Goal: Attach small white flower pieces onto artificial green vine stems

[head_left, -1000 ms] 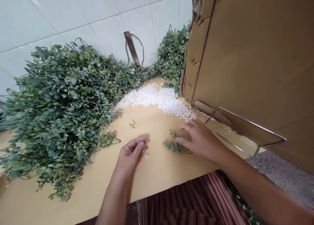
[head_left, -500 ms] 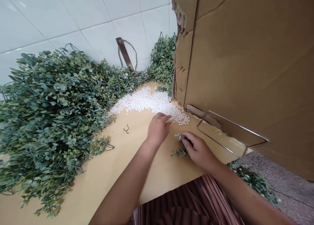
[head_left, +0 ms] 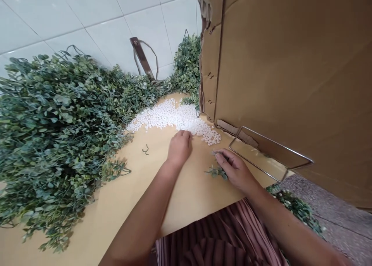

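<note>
Sprig (head_left: 216,172) now pinched in right hand (head_left: 232,167), above tabletop (head_left: 128,204) — second ago that hand was spread beside it. Left hand (head_left: 179,146) has reached near edge of white pieces (head_left: 162,117); fingers bunched, tips hidden, can't tell if gripping any. I read it as sprig secured, left hand working pieces. Count: two hands, one bent stem (head_left: 145,150), one wire frame (head_left: 274,143); held stems, one or two, unclear; white pieces — too many.

We can pass over the tabletop (head_left: 124,196) between the foliage heap (head_left: 55,134) and our left hand (head_left: 180,146) — but rightward, the wire frame (head_left: 277,144) sits just beside our right hand (head_left: 235,168), the cardboard (head_left: 290,72) behind it.
</note>
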A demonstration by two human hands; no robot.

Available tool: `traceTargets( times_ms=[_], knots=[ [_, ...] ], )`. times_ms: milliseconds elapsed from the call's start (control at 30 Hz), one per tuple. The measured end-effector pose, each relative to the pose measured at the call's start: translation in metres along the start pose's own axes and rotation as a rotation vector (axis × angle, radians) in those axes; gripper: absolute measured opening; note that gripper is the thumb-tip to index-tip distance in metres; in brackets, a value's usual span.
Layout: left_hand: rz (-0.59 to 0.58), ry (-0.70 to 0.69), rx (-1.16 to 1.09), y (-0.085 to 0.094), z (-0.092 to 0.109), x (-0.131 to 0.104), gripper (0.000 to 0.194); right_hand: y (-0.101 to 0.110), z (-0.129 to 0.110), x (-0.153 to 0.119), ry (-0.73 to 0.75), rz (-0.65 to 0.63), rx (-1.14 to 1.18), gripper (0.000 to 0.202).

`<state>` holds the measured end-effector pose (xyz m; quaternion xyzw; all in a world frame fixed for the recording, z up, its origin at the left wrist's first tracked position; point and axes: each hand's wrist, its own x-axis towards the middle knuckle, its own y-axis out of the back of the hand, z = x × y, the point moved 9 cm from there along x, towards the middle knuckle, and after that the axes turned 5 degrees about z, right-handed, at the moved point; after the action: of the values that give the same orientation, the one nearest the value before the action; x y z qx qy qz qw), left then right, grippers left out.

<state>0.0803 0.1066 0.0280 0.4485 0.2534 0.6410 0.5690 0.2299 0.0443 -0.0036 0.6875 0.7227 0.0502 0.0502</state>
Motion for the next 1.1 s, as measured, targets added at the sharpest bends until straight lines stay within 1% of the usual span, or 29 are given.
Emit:
traceTargets(
  times_ms=[33, 67, 100, 167, 200, 233, 267, 333, 433, 533, 700, 800, 900, 1100],
  knots=[
    [0.023, 0.031, -0.050, 0.004, -0.003, -0.002, 0.015, -0.001, 0.000, 0.000, -0.003, -0.010, -0.004, 0.028],
    [0.049, 0.080, -0.147, 0.009, -0.008, -0.005, 0.013, -0.003, 0.000, 0.000, -0.006, -0.015, -0.006, 0.028],
    [0.076, 0.147, -0.292, 0.013, -0.012, -0.009, 0.012, -0.003, 0.000, 0.001, -0.014, -0.017, -0.004, 0.027],
    [0.112, 0.314, -0.670, 0.016, -0.021, -0.023, 0.007, -0.006, 0.002, 0.000, -0.046, -0.019, 0.020, 0.027],
    [0.112, 0.396, -0.847, 0.016, -0.022, -0.032, 0.005, -0.008, 0.002, 0.000, -0.064, -0.027, 0.036, 0.027],
    [0.096, 0.464, -0.976, 0.014, -0.022, -0.042, 0.004, -0.011, 0.002, -0.001, -0.076, -0.038, 0.052, 0.027],
    [0.084, 0.524, -1.065, 0.013, -0.020, -0.052, 0.007, -0.015, 0.000, -0.002, -0.080, -0.052, 0.066, 0.027],
    [0.041, 0.617, -1.171, 0.011, -0.018, -0.071, 0.017, -0.024, -0.004, -0.004, -0.069, -0.090, 0.078, 0.025],
    [0.011, 0.704, -1.229, 0.008, -0.019, -0.091, 0.021, -0.038, -0.009, -0.009, -0.033, -0.142, 0.059, 0.022],
    [0.043, 0.743, -1.259, 0.007, -0.025, -0.100, 0.022, -0.046, -0.012, -0.011, 0.006, -0.155, 0.016, 0.019],
    [0.066, 0.766, -1.318, 0.001, -0.027, -0.106, 0.019, -0.050, -0.019, -0.016, 0.073, -0.149, -0.056, 0.019],
    [0.040, 0.777, -1.327, -0.003, -0.024, -0.109, 0.017, -0.049, -0.023, -0.019, 0.098, -0.154, -0.052, 0.020],
    [0.008, 0.786, -1.305, -0.005, -0.022, -0.111, 0.016, -0.049, -0.022, -0.021, 0.091, -0.158, -0.026, 0.019],
    [0.004, 0.791, -1.269, -0.006, -0.025, -0.116, 0.017, -0.052, -0.018, -0.022, 0.058, -0.154, -0.048, 0.019]
  ],
)
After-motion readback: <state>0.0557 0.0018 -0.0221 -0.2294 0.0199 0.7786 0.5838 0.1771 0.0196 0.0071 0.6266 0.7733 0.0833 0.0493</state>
